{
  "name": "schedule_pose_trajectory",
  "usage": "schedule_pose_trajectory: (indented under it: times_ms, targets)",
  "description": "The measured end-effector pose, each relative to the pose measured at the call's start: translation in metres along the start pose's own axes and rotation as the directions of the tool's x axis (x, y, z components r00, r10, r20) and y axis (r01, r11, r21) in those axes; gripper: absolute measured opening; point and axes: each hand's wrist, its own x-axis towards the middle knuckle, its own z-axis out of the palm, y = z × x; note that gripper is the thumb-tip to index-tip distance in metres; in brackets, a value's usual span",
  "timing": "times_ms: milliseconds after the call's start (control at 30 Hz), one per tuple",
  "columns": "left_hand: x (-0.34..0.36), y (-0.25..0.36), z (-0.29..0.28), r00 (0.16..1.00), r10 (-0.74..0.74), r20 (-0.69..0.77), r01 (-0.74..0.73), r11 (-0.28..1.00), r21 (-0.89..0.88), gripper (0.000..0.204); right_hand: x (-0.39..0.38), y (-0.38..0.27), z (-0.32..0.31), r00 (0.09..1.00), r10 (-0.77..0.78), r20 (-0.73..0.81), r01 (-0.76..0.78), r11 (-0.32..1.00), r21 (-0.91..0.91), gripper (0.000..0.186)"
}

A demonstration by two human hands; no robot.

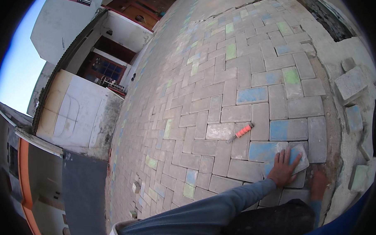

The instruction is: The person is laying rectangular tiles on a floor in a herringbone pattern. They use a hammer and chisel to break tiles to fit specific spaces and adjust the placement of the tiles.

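Observation:
My left hand reaches out in a grey-blue sleeve and lies with fingers spread over a cut grey paver piece, gripping it at the edge of the laid paving. The piece sits slightly tilted in a gap beside a blue-tinted paver. My right hand is blurred and low over the sandy strip just right of that gap; whether it holds anything cannot be made out. An orange-handled metal tool lies on the pavers a little up and left of my left hand.
Herringbone paving of grey, blue and green blocks stretches away. Loose pavers lie on the sandy border at right, with another near my right hand. White walls and a gate stand at left. My dark knee is below.

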Motion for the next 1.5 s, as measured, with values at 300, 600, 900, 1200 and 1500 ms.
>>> schedule_pose_trajectory:
  times_ms: [300,600,900,1200,1500]
  targets:
    - [0.005,0.0,0.001,0.999,0.009,0.042,-0.009,1.0,-0.01,0.097,0.005,0.03,0.012,0.967,-0.152,0.206,0.201,0.95,-0.24,0.022]
    - [0.005,0.003,0.003,1.0,0.015,0.018,-0.015,1.0,-0.016,0.096,0.012,0.035,0.007,0.989,0.106,-0.104,-0.119,0.985,-0.125,0.027]
    - [-0.001,-0.001,-0.003,0.997,-0.012,0.075,0.012,1.0,-0.005,0.095,0.024,0.097,0.042,0.985,0.171,-0.027,-0.172,0.943,-0.286,0.025]
    - [0.0,-0.009,0.002,1.0,-0.006,0.006,0.006,0.999,0.032,0.09,-0.023,0.008,-0.115,0.979,0.179,-0.1,-0.174,0.983,0.058,0.048]
    - [0.009,0.01,-0.016,1.0,0.012,0.016,-0.012,0.999,0.035,0.106,-0.279,0.054,-0.311,0.914,0.407,0.005,-0.407,0.913,0.027,0.046]
